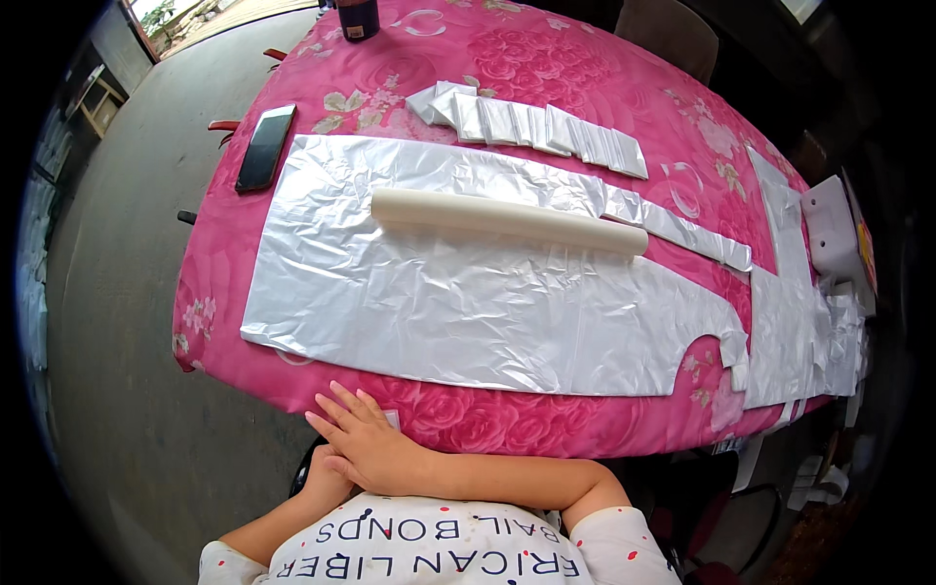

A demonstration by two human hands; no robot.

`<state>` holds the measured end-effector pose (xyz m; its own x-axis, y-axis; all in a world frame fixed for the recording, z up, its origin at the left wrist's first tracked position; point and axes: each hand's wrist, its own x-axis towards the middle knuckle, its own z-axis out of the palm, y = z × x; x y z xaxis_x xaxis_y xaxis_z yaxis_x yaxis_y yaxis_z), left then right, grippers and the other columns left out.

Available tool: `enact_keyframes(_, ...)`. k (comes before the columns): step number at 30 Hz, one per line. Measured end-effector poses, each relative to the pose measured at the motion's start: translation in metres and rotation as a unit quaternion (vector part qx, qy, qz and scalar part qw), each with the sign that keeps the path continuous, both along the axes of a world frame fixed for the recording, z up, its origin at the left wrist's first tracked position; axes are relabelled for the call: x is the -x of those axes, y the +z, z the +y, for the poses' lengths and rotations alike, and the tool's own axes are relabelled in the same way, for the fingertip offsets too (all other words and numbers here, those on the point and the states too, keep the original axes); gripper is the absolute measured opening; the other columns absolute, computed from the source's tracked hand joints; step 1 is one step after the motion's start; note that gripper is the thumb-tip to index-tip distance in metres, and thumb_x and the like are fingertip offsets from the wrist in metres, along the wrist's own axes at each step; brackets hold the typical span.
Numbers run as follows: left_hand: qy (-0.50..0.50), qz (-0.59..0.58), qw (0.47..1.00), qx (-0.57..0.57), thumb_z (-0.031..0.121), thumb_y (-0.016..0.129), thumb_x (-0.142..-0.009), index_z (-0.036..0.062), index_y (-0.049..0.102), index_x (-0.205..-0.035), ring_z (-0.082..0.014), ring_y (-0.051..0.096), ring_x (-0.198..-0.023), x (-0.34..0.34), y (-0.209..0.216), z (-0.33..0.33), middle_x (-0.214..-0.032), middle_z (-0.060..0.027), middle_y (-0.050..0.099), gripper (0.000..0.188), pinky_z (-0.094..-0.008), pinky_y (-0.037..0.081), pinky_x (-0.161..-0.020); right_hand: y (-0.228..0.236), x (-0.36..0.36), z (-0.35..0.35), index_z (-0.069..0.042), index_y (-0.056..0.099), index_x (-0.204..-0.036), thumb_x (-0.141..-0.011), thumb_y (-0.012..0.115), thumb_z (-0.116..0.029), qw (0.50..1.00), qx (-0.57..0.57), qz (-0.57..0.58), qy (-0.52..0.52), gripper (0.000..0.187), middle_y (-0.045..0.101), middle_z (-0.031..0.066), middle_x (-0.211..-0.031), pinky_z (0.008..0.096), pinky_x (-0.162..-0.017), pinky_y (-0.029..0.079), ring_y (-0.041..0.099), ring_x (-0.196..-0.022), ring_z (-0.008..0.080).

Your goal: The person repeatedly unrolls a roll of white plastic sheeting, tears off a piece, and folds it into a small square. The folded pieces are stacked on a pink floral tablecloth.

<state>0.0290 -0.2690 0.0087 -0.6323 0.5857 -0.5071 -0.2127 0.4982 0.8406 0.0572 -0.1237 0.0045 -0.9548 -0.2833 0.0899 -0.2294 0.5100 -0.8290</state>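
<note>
My right hand (369,441) reaches across my front at the table's near edge, its fingers stretched out and apart. Beneath it is my left hand (324,480), whose fingers are mostly hidden. Neither hand touches the flat, shiny white plastic sheet (458,322) on the table. That sheet is creased, with a curved notch at its right end. Across its upper part lies a cream-coloured tube or roll (507,222). Beyond the sheet, several folded white plastic packets (546,129) overlap in a row. A small white piece (393,419) shows beside my right hand.
A pink flowered cloth (546,58) covers the table. At the left edge lies a dark phone (265,148). A dark blue container (359,19) stands at the far side. More white plastic (780,331) and a white box (831,229) are at the right.
</note>
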Motion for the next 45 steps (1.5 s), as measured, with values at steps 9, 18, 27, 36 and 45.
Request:
enact_keyframes(9,-0.212,0.239,0.947,-0.032,0.007,0.069,-0.074,0.0063,0.068,-0.094,-0.0212,0.066,-0.071,0.03,0.062,0.061,-0.082,-0.0114,0.068,0.02,-0.0302,0.052,-0.06,0.045,-0.016,0.121,-0.003,0.056,-0.084,-0.079,0.063,-0.012,0.999,0.005,0.031,0.03,0.012,0.049,0.0142,-0.123,0.0448,-0.1,0.034,0.035,-0.127,0.0347)
enact_keyframes(18,-0.146,0.21,0.961,-0.101,0.0,0.067,-0.073,0.005,0.067,-0.099,-0.0209,0.066,-0.075,0.031,0.049,0.08,-0.088,-0.0111,0.068,0.026,-0.0265,0.053,-0.065,0.034,0.035,0.354,0.001,0.058,-0.104,-0.088,0.059,-0.009,0.797,0.306,0.127,-0.505,0.019,0.062,0.0023,-0.092,0.0213,-0.075,0.044,0.057,-0.081,0.0078)
enact_keyframes(27,-0.114,0.195,0.97,-0.087,0.001,0.065,-0.075,0.0049,0.067,-0.099,-0.0202,0.066,-0.073,0.032,0.05,0.08,-0.085,-0.0104,0.068,0.024,-0.0263,0.052,-0.064,-0.006,0.068,0.467,-0.006,0.057,-0.115,-0.078,0.064,-0.022,0.625,-0.332,0.011,-0.707,0.042,0.053,0.0209,-0.117,0.0433,-0.098,0.034,0.045,-0.113,0.0335)
enact_keyframes(36,-0.183,0.233,0.946,-0.131,0.002,0.064,-0.077,0.0042,0.066,-0.098,-0.0214,0.065,-0.075,0.052,0.05,0.113,-0.088,-0.0109,0.068,0.022,-0.0266,0.052,-0.067,0.039,-0.001,0.34,-0.006,0.059,-0.115,-0.077,0.067,-0.023,0.92,-0.244,0.038,-0.304,0.043,0.06,0.0133,-0.105,0.0409,-0.089,0.041,0.053,-0.102,0.0299)
enact_keyframes(45,-0.276,0.491,0.823,-0.079,0.045,0.066,-0.076,0.0096,0.03,-0.14,-0.0552,0.003,-0.132,0.046,0.007,0.2,-0.146,-0.0302,0.005,0.081,-0.0554,0.021,-0.105,0.036,-0.085,0.219,-0.001,0.048,-0.126,-0.089,0.052,-0.026,0.967,-0.165,-0.017,-0.196,0.046,0.046,0.0198,-0.129,0.0407,-0.101,0.034,0.042,-0.121,0.0317)
